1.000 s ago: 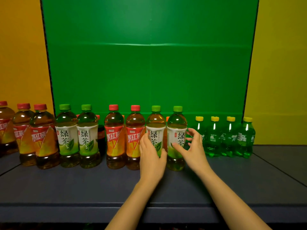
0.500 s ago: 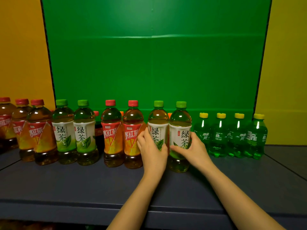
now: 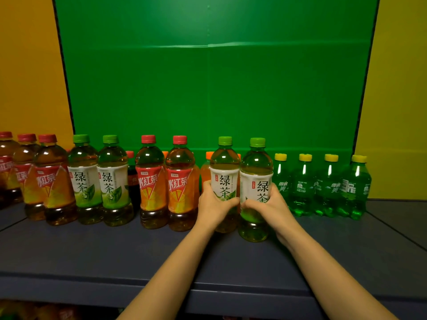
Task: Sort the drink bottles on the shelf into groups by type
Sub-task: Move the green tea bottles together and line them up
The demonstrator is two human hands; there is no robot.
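Note:
A row of drink bottles stands on the dark blue shelf point(image 3: 115, 255). My left hand point(image 3: 213, 205) grips a green-cap green tea bottle point(image 3: 225, 172). My right hand point(image 3: 270, 207) grips the green tea bottle point(image 3: 256, 179) beside it, on the right. Both bottles are upright and touch each other. Left of them stand two red-cap iced black tea bottles point(image 3: 151, 181), then two more green tea bottles point(image 3: 98, 179), then three black tea bottles point(image 3: 49, 181) at the far left. Several small green soda bottles point(image 3: 323, 185) with yellow caps stand at the right.
Orange-cap bottles point(image 3: 205, 172) and a dark cola bottle point(image 3: 132, 179) stand in a back row, mostly hidden. A green backboard point(image 3: 208, 77) rises behind the shelf, with orange and yellow panels at the sides. The shelf's front edge point(image 3: 92, 280) lies near me.
My hands went from reaching with spread fingers to closing around the two green tea bottles. The right bottle now sits slightly nearer to me than its neighbour.

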